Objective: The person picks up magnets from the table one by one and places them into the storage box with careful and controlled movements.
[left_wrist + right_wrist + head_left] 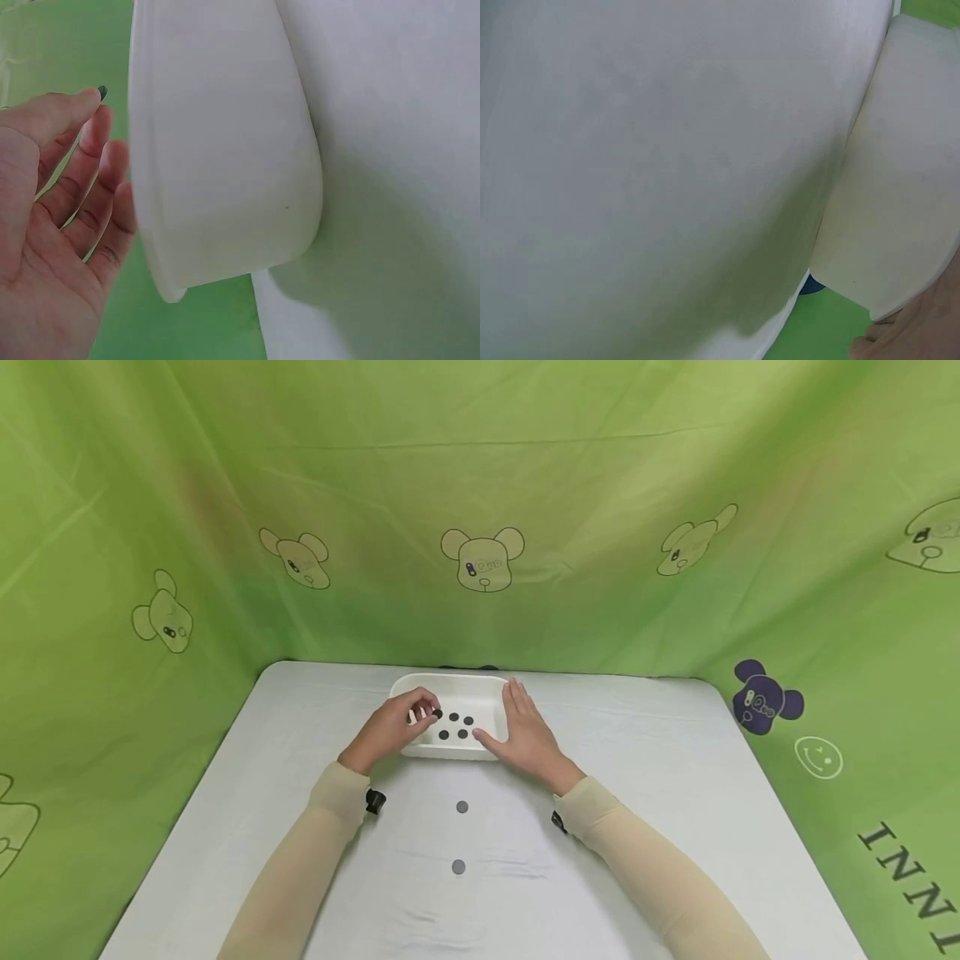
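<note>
A white plastic tub (480, 689) stands near the far edge of the table. Several small black discs (462, 734) lie on its floor. Over the tub's left side, my left hand (392, 723) pinches one dark disc (103, 92) between thumb and fingertips. The left wrist view shows the other fingers loosely bent beside the tub's outer wall. My right hand (531, 739) rests along the tub's right rim with its fingers straight, and the thumb points inward over the tub. Only part of that hand shows in the right wrist view, at the lower right corner.
Two grey discs (462, 807) lie one behind the other on the white table (637, 735), nearer to me than the tub. Green cloth (480, 468) with printed bear heads hangs behind the table and on both sides.
</note>
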Tool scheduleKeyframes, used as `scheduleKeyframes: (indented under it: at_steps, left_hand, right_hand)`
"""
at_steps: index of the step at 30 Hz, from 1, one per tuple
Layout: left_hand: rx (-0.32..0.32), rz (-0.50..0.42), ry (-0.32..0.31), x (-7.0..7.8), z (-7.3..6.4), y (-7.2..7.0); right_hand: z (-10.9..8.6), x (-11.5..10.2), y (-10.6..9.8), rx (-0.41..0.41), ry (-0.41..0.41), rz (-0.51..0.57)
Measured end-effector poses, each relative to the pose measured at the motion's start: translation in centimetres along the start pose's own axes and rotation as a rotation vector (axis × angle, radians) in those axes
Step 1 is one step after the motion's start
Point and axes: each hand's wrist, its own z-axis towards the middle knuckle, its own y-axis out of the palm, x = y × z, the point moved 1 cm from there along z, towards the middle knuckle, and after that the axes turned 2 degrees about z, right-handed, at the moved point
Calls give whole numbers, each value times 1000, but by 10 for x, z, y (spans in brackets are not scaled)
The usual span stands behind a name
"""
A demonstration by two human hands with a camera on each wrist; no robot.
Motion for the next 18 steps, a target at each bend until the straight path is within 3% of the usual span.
scheduleKeyframes:
  at_steps: [18]
  left_hand:
    - [-38, 50, -70, -10, 13, 5]
  right_hand:
    - [-1, 1, -1, -7, -2, 6]
